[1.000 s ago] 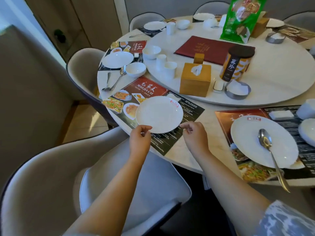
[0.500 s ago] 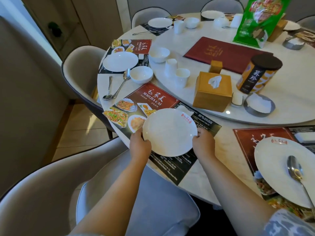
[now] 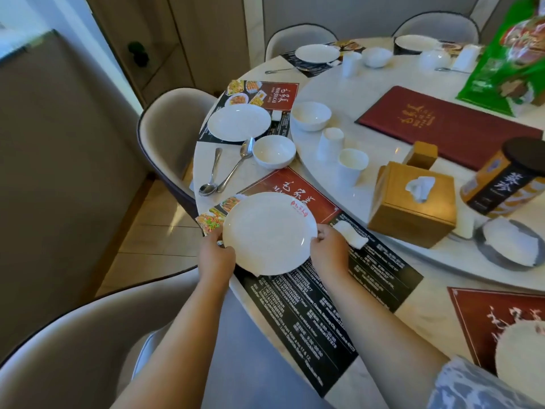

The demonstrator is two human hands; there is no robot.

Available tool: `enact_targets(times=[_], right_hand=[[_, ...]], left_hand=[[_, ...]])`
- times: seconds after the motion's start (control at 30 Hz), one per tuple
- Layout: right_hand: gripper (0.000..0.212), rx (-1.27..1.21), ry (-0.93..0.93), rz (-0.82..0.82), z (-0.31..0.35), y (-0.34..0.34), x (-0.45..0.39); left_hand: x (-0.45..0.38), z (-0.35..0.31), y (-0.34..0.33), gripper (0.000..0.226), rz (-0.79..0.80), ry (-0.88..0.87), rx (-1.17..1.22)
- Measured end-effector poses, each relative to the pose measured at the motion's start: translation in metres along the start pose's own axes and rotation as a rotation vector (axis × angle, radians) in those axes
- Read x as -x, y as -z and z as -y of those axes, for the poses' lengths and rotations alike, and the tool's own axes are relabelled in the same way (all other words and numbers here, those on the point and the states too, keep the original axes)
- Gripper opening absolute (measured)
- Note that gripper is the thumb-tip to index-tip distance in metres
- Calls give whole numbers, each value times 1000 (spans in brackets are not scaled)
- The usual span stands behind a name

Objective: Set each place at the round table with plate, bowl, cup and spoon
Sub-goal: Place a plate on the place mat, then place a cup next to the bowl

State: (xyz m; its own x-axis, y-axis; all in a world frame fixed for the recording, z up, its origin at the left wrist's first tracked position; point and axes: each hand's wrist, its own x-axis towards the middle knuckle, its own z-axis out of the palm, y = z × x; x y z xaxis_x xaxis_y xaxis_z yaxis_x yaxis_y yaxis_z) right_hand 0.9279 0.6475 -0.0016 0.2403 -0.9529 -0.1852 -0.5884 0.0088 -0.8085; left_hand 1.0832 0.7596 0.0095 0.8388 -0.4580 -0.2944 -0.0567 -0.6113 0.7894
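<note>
A white plate (image 3: 269, 233) with a small red mark near its far rim is held over the red-and-black placemat (image 3: 318, 302) in front of me. My left hand (image 3: 216, 256) grips its left edge and my right hand (image 3: 328, 250) grips its right edge. Beyond it lie two spoons (image 3: 225, 172) and a white bowl (image 3: 273, 151) on the marble table (image 3: 383, 290). Two white cups (image 3: 351, 166) and another bowl (image 3: 310, 115) stand on the turntable's rim. The place to the left has a plate (image 3: 239, 122) on its mat.
A tan tissue box (image 3: 411, 209), a tea tin (image 3: 505, 178), a red menu (image 3: 448, 122) and a green bag (image 3: 513, 54) sit on the turntable. A folded white napkin (image 3: 351, 238) lies by my right hand. Grey chairs (image 3: 168, 134) ring the table; one is under my arms.
Both hands closed on the plate's edges and raised it slightly off the mat. The view moved closer and to the left.
</note>
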Motion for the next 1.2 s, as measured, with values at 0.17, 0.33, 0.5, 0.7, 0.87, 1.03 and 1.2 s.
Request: enact_targets(times=[0.17, 0.33, 0.5, 0.7, 0.87, 1.03, 1.2], right_hand=[[25, 19, 26, -1, 3, -4, -13], [25, -8, 30, 29, 4, -2, -16], [23, 93, 71, 68, 7, 8, -19], [28, 107, 233, -130, 36, 54, -47], [47, 348, 350, -189, 55, 85, -97], [74, 546, 245, 27, 58, 93, -142], [62, 618, 186, 42, 60, 93, -160]], left_hand=[[-10, -1, -6, 59, -18, 17, 28], [-12, 0, -10, 58, -23, -50, -1], [1, -10, -14, 59, -64, -82, -136], [3, -56, -46, 32, -17, -377, -47], [-7, -108, -93, 28, 226, -481, 26], [-21, -149, -131, 40, 427, -386, 140], [-29, -163, -151, 43, 509, -298, 210]])
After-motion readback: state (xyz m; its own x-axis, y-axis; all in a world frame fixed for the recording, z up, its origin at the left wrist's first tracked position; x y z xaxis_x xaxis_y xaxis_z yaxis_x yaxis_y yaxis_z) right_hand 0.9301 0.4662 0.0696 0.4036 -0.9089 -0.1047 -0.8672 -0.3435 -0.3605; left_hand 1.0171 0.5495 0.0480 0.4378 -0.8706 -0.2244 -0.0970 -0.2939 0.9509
